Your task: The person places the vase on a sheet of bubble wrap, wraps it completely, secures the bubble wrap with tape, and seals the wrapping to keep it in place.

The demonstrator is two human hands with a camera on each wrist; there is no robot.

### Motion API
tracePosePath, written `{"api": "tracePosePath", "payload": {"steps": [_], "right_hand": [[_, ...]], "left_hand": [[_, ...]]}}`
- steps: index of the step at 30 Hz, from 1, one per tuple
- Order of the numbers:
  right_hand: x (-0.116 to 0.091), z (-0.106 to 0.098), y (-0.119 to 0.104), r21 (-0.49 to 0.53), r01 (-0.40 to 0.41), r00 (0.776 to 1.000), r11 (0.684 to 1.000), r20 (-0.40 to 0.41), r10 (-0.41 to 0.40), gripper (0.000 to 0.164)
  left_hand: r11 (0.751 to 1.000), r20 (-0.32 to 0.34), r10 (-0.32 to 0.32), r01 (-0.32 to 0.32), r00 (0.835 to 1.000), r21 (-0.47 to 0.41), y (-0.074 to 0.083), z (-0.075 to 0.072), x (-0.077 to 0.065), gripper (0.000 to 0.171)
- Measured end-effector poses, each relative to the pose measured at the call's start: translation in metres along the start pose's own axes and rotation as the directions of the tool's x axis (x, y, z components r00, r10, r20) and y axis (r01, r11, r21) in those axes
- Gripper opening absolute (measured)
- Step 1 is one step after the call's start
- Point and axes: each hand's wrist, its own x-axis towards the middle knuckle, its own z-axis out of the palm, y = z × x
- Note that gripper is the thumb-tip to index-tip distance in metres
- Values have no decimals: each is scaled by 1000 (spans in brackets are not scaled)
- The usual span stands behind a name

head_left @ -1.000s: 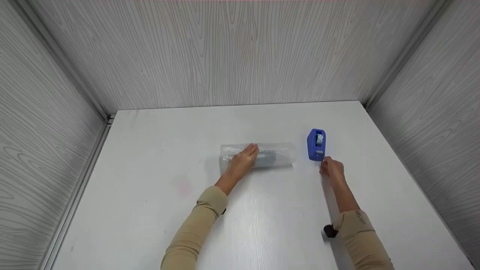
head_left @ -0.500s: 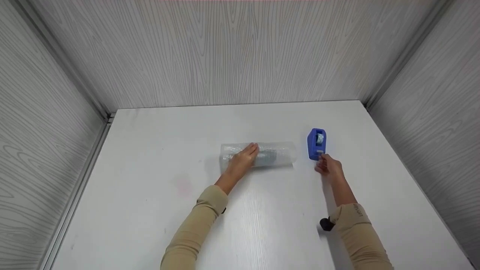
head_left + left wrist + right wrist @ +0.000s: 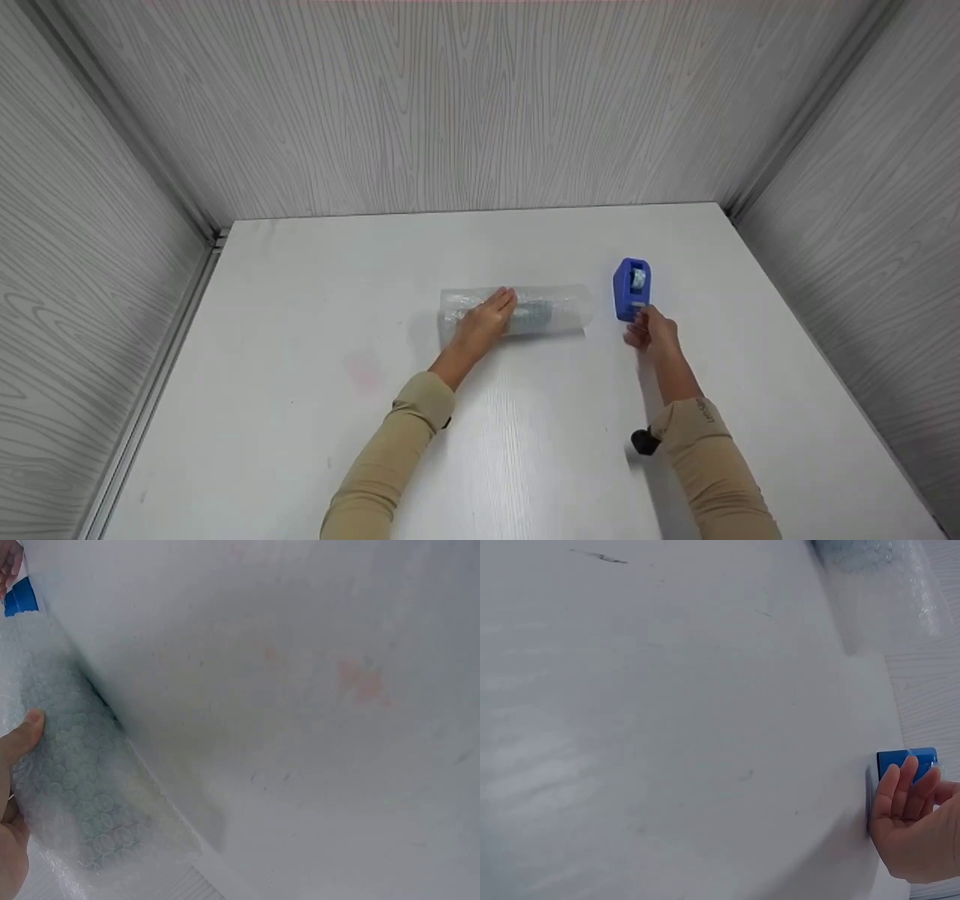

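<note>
A bundle of clear bubble wrap [image 3: 566, 307] lies lengthwise on the white table, with a bluish-grey object showing through its layers. My left hand [image 3: 484, 326] grips it from above near the middle; the left wrist view shows the thumb [image 3: 26, 736] against the bubbles. To the right stands a blue tape dispenser [image 3: 622, 292] with a roll of tape [image 3: 638, 279] in it. At its front end my right hand [image 3: 654, 330] pinches with thumb and forefinger right by the cutting edge, where the strip of tape is mostly hidden. The other fingers [image 3: 889, 791] are loosely bent.
The white table [image 3: 300, 450] has a faint pink stain [image 3: 365, 369] left of the bundle. Pale wood-grain panels stand at the back [image 3: 480, 105] and on both sides. A small black device [image 3: 645, 441] is worn at the right cuff.
My right hand has shifted slightly left and forward, its fingertips now against the dispenser's front end. The left hand and the bubble wrap have stayed put.
</note>
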Motion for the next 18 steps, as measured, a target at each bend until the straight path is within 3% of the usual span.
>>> {"api": "tracePosePath", "payload": {"steps": [6, 18], "right_hand": [[-1, 5, 2, -25, 15, 1000, 1000, -19, -16, 15], [4, 4, 16, 40, 10, 1000, 999, 0, -10, 9]], "left_hand": [[1000, -31, 6, -6, 999, -13, -1, 2, 0, 38], [997, 40, -1, 4, 999, -82, 0, -2, 1, 44]]}}
